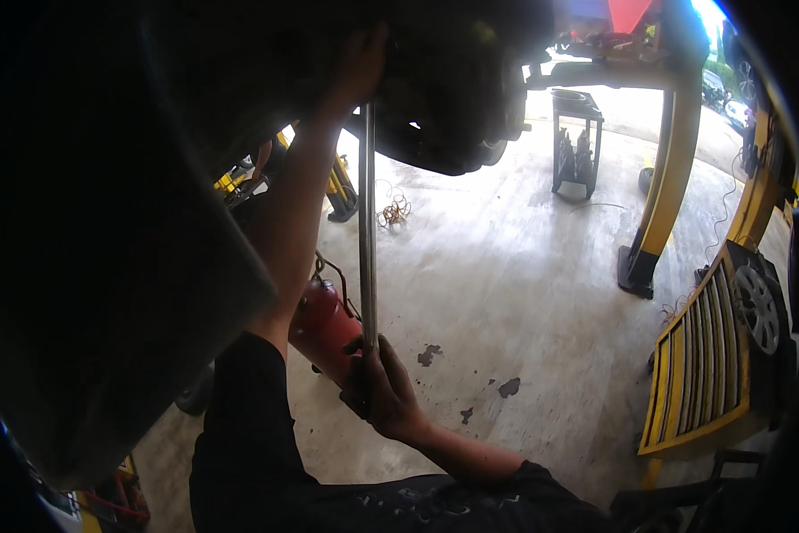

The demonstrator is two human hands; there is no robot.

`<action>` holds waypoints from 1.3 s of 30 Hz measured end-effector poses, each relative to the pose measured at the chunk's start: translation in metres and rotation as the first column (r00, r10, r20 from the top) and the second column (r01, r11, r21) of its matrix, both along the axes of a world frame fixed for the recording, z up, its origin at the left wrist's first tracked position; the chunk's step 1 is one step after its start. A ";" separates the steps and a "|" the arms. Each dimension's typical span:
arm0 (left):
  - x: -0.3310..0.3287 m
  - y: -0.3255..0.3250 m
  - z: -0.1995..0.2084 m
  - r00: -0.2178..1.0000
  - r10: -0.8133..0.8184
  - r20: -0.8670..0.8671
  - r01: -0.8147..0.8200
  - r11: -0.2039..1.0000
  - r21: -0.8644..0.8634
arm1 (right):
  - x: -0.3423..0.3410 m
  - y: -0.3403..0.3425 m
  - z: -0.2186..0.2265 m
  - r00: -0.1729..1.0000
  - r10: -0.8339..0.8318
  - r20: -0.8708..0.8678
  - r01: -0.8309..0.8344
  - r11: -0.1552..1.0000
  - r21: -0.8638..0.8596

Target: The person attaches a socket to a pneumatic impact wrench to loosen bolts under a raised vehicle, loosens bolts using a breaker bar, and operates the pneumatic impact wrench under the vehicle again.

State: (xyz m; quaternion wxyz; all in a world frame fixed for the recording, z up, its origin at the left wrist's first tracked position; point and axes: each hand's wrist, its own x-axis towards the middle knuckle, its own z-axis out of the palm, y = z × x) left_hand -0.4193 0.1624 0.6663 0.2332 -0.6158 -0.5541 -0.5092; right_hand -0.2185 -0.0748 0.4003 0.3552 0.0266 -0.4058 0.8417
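Your right hand (383, 391) is closed around the lower end of a long steel bar (367, 222), which stands near vertical under the raised vehicle's dark underside (435, 107). Your left hand (359, 67) reaches up at the bar's top; its grip cannot be told. The bar is engaged and the work appears mid-course. A red cylinder (324, 324) stands just behind, over the concrete floor (506, 266).

two hands (383, 391), one long metal bar (367, 231), one red cylinder (325, 327), one wheel (758, 307).

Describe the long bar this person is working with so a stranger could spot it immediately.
Start at the dark vehicle underside overhead. A thin grey metal bar hangs straight down from it, left hand at its top, right hand gripping its bottom. Unlike the red cylinder beside it, it is slim, upright and unpainted.
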 end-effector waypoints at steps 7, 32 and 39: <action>-0.007 0.006 0.010 0.948 -0.269 0.167 0.279 0.960 -0.035 | -0.026 -0.024 0.006 0.904 0.266 -0.336 -0.371 0.877 -0.305; 0.006 -0.064 -0.013 0.992 0.123 -0.040 -0.129 0.956 -0.264 | -0.013 -0.021 0.030 0.974 0.144 -0.176 -0.099 0.965 0.243; 0.008 -0.060 -0.011 0.996 -0.077 0.038 0.083 0.973 -0.215 | -0.023 -0.034 0.033 0.955 -0.094 -0.281 0.181 0.937 0.299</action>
